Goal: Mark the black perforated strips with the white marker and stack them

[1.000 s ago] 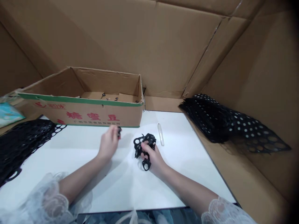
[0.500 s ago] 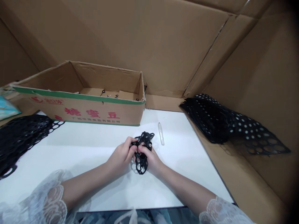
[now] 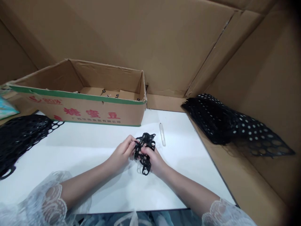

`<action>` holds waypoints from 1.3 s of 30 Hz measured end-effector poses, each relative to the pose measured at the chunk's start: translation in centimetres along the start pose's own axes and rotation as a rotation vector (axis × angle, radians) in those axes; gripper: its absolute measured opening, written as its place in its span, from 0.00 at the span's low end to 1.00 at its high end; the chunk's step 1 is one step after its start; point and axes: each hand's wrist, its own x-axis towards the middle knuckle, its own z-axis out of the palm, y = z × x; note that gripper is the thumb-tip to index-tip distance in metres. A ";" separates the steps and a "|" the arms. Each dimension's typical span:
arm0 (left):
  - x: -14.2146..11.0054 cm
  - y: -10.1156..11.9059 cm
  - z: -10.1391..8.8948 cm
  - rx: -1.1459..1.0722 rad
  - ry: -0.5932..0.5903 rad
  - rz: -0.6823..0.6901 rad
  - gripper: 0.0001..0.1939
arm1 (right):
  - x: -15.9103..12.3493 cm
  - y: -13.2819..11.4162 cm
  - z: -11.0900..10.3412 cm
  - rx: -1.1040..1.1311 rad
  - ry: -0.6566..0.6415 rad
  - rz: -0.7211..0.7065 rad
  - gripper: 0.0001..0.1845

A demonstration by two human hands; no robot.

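A crumpled black sheet full of round holes (image 3: 146, 142) is bunched up between my hands, just above the white tabletop (image 3: 113, 188). My left hand (image 3: 124, 151) pinches its left edge with thumb and forefinger. Wrapped around its right side, my right hand (image 3: 154, 158) presses the thumb on the front of the bundle. A loose end of the holed sheet hangs below the right thumb. The fingers behind the bundle are mostly hidden. Just right of the hands lies a slim whitish translucent pen-like tool (image 3: 162, 134).
An open cardboard box (image 3: 103, 108) with a green rim and red lettering stands behind, small black rings inside. More black holed sheets (image 3: 23, 135) lie at the left, and a pile of black perforated sheets (image 3: 218, 122) at the right. Cardboard walls (image 3: 131, 34) enclose the table.
My hands have drawn slightly apart, the left one moving a little left. The bundle has shifted and its lower end now hangs further to the right.
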 end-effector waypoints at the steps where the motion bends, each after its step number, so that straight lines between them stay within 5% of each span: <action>1: 0.0 0.0 0.0 0.017 0.012 -0.001 0.13 | 0.0 0.0 -0.1 -0.040 -0.004 -0.011 0.07; 8: -0.4 0.6 -0.2 0.144 0.027 0.031 0.13 | -0.8 -0.1 0.2 -0.398 -0.095 -0.170 0.13; 13: -0.6 0.9 -0.4 0.116 -0.094 0.081 0.12 | -1.1 -0.1 0.1 -0.339 -0.119 -0.089 0.13; 18: -0.3 0.9 -0.4 -0.030 -0.069 0.042 0.10 | -1.0 0.3 -0.2 -0.229 -0.171 -0.052 0.09; 26: 0.0 0.6 -0.1 -0.160 0.297 0.000 0.12 | -0.3 0.3 0.2 -0.066 -0.092 -0.050 0.08; 33: 1.3 0.1 -2.4 -0.125 0.604 0.003 0.11 | -0.7 0.3 -0.1 0.115 0.027 -0.061 0.08; 39: 0.0 0.9 -0.9 0.289 0.184 0.033 0.10 | -0.4 0.1 0.4 0.057 -0.048 0.016 0.12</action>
